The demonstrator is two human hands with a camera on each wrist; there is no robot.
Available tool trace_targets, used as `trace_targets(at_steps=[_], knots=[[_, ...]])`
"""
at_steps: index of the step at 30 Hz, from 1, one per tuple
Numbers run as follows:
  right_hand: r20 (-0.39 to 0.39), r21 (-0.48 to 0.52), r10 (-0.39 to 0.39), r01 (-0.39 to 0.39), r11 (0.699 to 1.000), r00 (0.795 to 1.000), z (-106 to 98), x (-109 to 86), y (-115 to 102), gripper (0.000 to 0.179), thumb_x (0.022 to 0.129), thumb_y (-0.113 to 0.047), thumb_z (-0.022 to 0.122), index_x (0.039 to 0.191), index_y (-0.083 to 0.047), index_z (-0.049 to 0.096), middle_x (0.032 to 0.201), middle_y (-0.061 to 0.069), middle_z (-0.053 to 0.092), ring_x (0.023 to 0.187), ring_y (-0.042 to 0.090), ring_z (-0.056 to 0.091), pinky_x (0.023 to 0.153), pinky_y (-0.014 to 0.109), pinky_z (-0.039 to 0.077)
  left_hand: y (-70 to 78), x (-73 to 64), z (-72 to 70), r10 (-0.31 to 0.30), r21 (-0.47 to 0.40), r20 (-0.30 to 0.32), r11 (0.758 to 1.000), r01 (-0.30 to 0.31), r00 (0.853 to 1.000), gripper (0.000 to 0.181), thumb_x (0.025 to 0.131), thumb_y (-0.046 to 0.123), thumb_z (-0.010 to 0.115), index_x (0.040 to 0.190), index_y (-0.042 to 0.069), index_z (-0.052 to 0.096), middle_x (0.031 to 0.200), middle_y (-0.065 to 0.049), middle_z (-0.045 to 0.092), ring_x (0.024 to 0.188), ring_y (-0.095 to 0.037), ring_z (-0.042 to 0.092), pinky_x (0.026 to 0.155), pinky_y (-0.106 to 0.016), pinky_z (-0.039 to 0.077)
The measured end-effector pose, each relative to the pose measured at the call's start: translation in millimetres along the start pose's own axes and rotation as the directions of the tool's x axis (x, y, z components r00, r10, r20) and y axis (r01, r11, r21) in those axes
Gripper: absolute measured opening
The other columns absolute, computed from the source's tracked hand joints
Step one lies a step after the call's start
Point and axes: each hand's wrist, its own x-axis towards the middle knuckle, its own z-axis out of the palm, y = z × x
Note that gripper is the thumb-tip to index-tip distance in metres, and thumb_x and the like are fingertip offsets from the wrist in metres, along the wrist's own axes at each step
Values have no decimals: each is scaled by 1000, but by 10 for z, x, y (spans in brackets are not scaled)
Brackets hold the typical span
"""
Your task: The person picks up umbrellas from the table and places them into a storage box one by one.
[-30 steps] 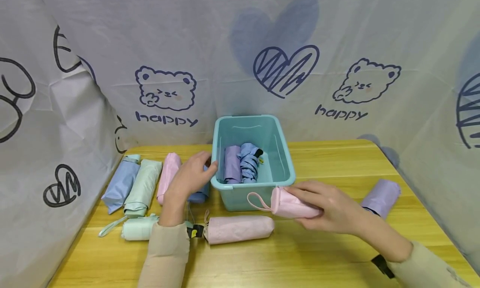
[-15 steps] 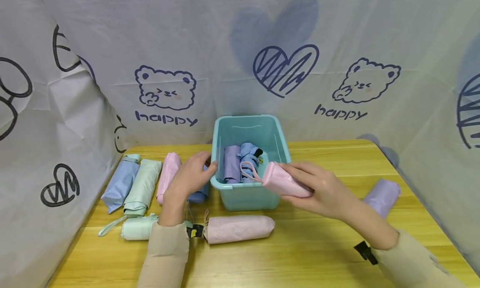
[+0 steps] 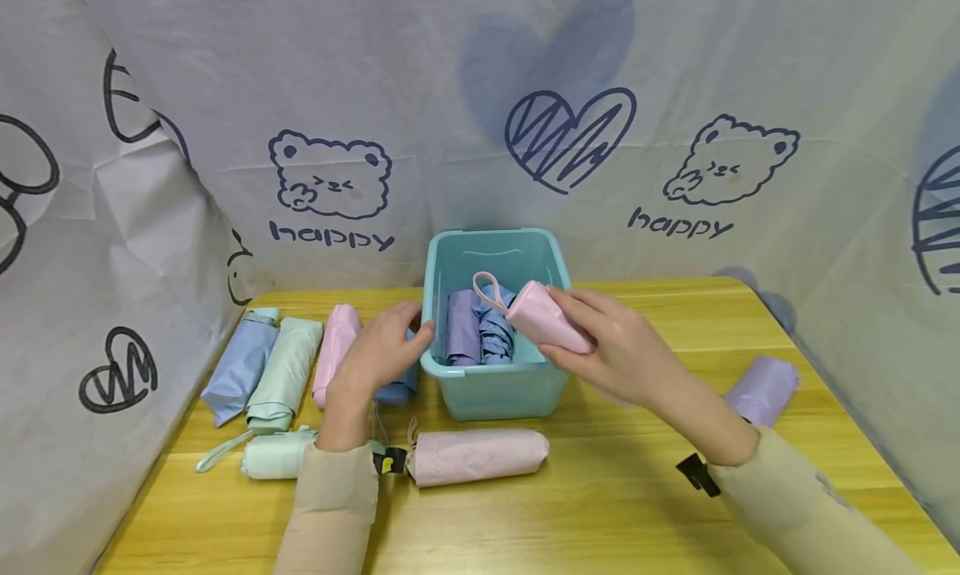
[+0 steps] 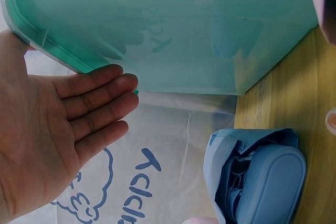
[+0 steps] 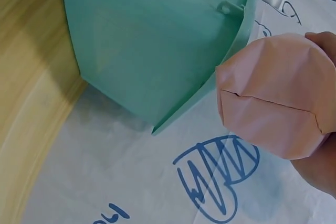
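My right hand (image 3: 618,346) grips a folded pink umbrella (image 3: 551,318) above the front right rim of the teal plastic bin (image 3: 491,396). The umbrella is tilted, with its wrist loop hanging over the opening; its round end (image 5: 275,95) faces the right wrist view. Inside the bin, a purple folded umbrella (image 3: 463,329) and a blue folded umbrella (image 3: 497,337) lie side by side. My left hand (image 3: 386,346) rests at the bin's left rim, its fingers nearly straight along the outer wall in the left wrist view. The thumb is partly hidden there.
Left of the bin lie blue (image 3: 240,367), mint (image 3: 285,371), pink (image 3: 339,346) and dark blue umbrellas (image 3: 400,383). Nearer are a small mint umbrella (image 3: 277,457) and a pale pink one (image 3: 480,457). A lilac umbrella (image 3: 765,387) lies right, behind the right forearm.
My right hand has lifted the pink umbrella up and leftward, from in front of the bin's right corner to above its opening. The left hand has stayed at the rim.
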Motion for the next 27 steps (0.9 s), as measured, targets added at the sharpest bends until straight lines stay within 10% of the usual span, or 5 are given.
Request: trace_targets(at_steps=[8,27], knots=[[102,3,152,-153,988,983,9,260,18,60,88,-28,83,139,-3,64,111,15,71,82,25,65,65,38,58,14,-1,-2,1,-1,4,1000,-1,1000,32,102,37,52,111,9,66,107,-7,66,98,-32,65,84,-45,53],[353,-25,409,-428,903,842,126,977,198,34,92,-32,71,113,-6,70,91,9,70,74,23,64,65,36,54,15,13,-3,-3,-24,17,1000,3,1000,31,102,37,52,112,10,66,109,-6,67,95,-25,64,83,-45,54]])
